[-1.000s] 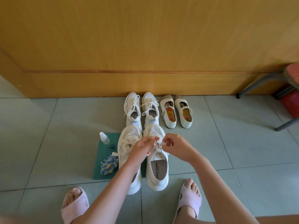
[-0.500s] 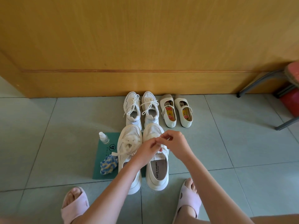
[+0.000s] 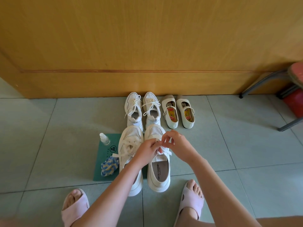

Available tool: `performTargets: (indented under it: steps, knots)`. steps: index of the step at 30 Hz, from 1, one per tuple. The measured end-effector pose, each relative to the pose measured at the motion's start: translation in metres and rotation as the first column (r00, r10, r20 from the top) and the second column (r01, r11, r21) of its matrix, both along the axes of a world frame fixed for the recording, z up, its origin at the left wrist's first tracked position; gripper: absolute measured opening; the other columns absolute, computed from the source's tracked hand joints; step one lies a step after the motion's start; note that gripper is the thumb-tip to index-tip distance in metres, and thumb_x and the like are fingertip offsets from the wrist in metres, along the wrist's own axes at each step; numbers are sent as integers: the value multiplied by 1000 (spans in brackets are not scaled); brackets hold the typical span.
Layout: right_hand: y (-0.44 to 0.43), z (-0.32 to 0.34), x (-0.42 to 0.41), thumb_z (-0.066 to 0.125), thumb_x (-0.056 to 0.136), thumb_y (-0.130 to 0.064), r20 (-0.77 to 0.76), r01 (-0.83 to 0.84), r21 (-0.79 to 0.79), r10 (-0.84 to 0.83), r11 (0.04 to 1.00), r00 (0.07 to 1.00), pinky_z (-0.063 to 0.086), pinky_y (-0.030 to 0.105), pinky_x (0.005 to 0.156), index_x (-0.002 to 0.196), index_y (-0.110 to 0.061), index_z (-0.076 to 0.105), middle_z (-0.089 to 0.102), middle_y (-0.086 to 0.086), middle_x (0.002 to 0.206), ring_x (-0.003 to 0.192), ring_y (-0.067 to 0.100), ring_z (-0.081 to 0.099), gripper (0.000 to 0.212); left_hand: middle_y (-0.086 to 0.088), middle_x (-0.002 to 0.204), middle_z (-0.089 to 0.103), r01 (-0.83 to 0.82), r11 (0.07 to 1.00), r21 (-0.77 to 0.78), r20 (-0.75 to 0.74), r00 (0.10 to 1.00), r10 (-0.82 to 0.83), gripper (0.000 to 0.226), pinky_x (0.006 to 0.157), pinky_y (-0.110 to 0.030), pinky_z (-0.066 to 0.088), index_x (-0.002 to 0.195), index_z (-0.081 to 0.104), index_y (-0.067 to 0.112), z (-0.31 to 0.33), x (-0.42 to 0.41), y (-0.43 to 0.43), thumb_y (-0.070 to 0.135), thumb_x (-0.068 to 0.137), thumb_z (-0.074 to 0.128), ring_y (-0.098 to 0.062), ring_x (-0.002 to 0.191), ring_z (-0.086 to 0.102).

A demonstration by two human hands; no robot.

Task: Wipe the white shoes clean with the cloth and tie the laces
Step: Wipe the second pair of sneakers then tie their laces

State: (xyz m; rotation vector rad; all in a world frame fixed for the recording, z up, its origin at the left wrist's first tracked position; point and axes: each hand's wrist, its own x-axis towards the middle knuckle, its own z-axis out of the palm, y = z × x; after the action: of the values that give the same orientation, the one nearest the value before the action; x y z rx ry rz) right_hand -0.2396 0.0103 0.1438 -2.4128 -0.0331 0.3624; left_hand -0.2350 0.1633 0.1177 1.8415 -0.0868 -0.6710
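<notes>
Both hands are busy over the right shoe (image 3: 159, 174), so the job looks to be in its tying stage. The left hand (image 3: 146, 151) pinches the laces (image 3: 167, 150) with curled fingers near the tongue. The right hand (image 3: 178, 145) pinches a strand just above it, with its other fingers loosely bent. No finished bow shows there yet; loose lace ends trail to the shoe's right side.

The left shoe (image 3: 129, 141) carries a bunched bow and seems already tied. The cloth (image 3: 109, 166) lies crumpled on the green mat (image 3: 105, 151) beside a small bottle (image 3: 104, 139), untouched, so the wiping is probably over, though the pictures cannot show how clean the shoes are. What remains, I judge, is closing this knot.

The two shoes stand side by side on the floor (image 3: 49, 145), partly on the mat, just in front of the person's feet. Their long axes run near to far, toes toward the door (image 3: 147, 46) and heels toward the person. Another laced pair (image 3: 133, 112) stands behind them.
</notes>
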Motion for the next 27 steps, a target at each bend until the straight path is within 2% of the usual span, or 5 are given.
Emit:
performTargets:
  steps: [4,12,19,22,27]
  knots:
    - [1,-3,0,58,91,-16,-43,57,38,-55,998,998,38,14,62,89,-16,54,51,-3,89,69,5,45,4,1,76,68,-138,982,-129,-60,990,131,30,56,-6,41,87,69,6,3,-2,1,26,97,50,6,54,53]
    - [-2,2,-6,58,92,-11,-279,314,431,-206,846,938,45,21,53,88,-10,58,61,5,76,56,10,49,4,7,70,68,-297,946,-128,-164,947,275,22,50,-5,40,87,71,11,6,-1,-2,26,94,56,6,54,58]
    - [-3,-1,-10,65,86,-11,-281,91,290,-6,953,960,48,12,56,88,-12,63,63,-6,80,60,-2,54,3,-4,67,60,-344,931,-123,-328,899,289,13,55,-17,39,97,73,19,3,-1,5,23,86,68,-4,41,42]
    - [-3,-4,-13,65,86,-9,-325,170,333,-57,928,944,49,13,60,90,-10,64,64,-5,80,61,-3,56,4,6,56,62,-355,929,-103,-293,903,313,16,50,-11,41,96,74,15,3,-3,6,17,81,73,-1,42,46]
    - [6,-16,-16,52,93,-7,-376,316,407,-158,857,913,49,25,69,112,-8,63,59,3,80,74,14,54,22,0,75,70,-291,954,-73,-190,943,273,15,58,-13,51,94,73,12,7,-1,6,11,79,73,-3,59,62]
